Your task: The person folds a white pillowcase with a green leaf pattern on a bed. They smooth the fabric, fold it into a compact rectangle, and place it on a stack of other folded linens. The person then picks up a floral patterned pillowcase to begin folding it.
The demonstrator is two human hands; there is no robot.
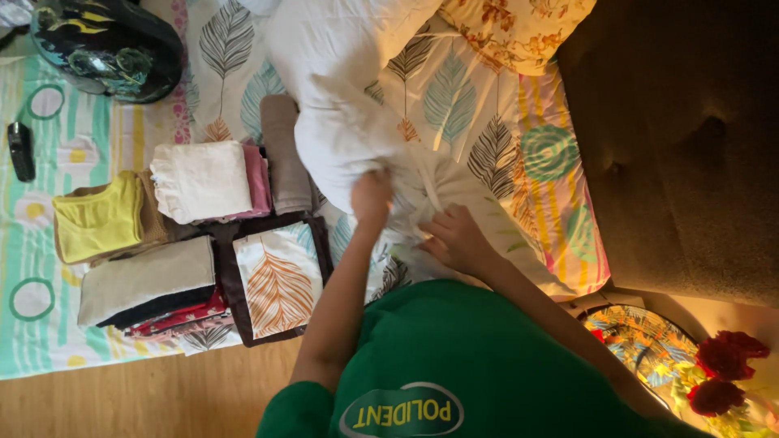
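I take the white pillow (341, 97) as my landmark, lying on the leaf-print sheet (454, 97). Far to its left, a small black device (20, 151) lies on the striped cloth (32, 243), and a dark helmet (105, 49) sits up and left of the pillow. Closer in on the left are stacks of folded clothes: a yellow top (97, 219), a white folded piece (201, 180) over something pink, a beige folded piece (146, 276), and a folded leaf-print cloth (278, 280) just below the pillow's left corner. A rolled grey towel (286, 154) lies right beside the pillow's left edge.

My left hand (372, 199) grips the pillow's lower end, fingers curled shut into the white fabric. My right hand (456, 237), just to the right, pinches the same bunched fabric with bent fingers. A floral cushion (519, 28) lies up and right of the pillow, a brown sofa (690, 146) farther right, and red flowers (722, 369) low on the right.
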